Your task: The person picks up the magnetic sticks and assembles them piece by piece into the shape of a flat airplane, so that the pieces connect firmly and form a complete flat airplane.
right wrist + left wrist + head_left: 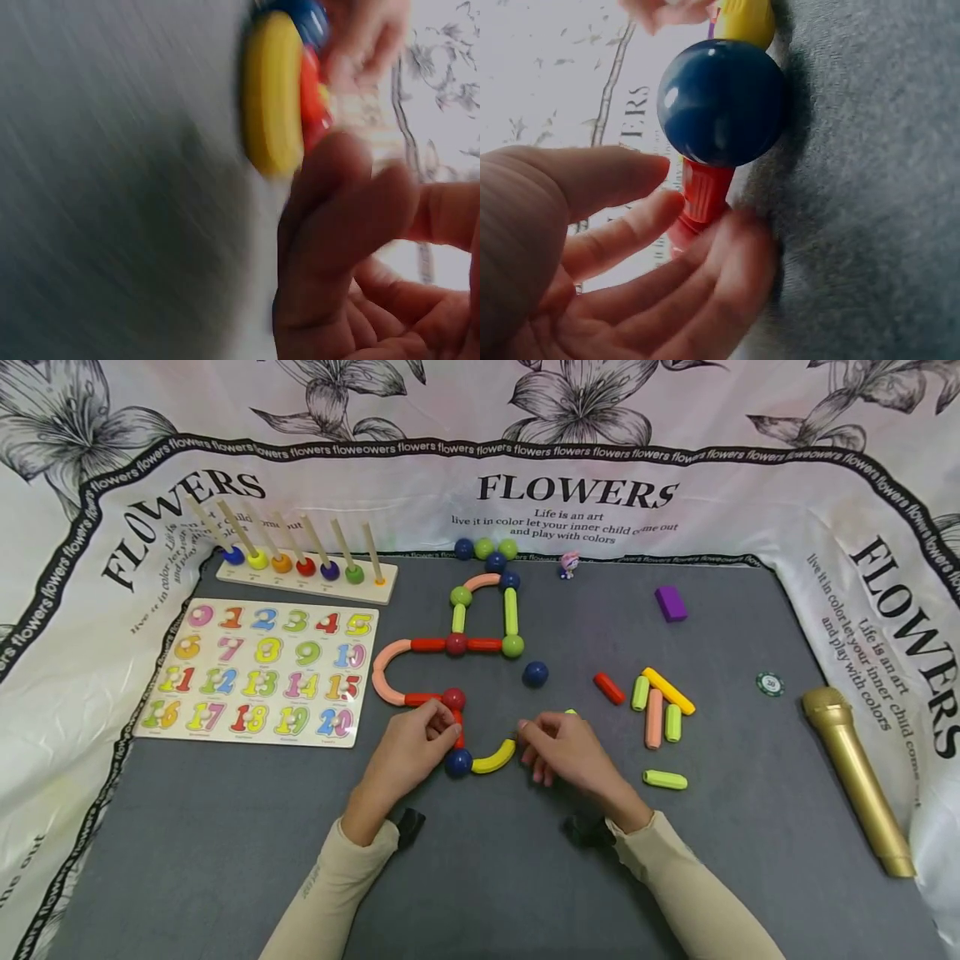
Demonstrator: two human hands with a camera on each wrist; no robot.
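Note:
My left hand [412,743] is beside a short red rod [458,727], its thumb and fingertips right at the rod's edge, fingers loose and partly blurred in the left wrist view. The red rod links a red ball [453,699] to a blue ball [459,763]. From the blue ball a curved yellow rod [493,757] reaches right. My right hand [566,747] hovers just past its free end, fingers loosely bent and holding nothing. In the right wrist view the yellow rod [271,90] stands apart from the fingertips [341,161].
Joined rods and balls [456,644] continue behind the left hand. A loose blue ball [536,674] lies behind the right hand. Several loose rods [654,718] and a gold microphone [855,777] lie on the right. At left are a number board [262,672] and a peg stand [300,577].

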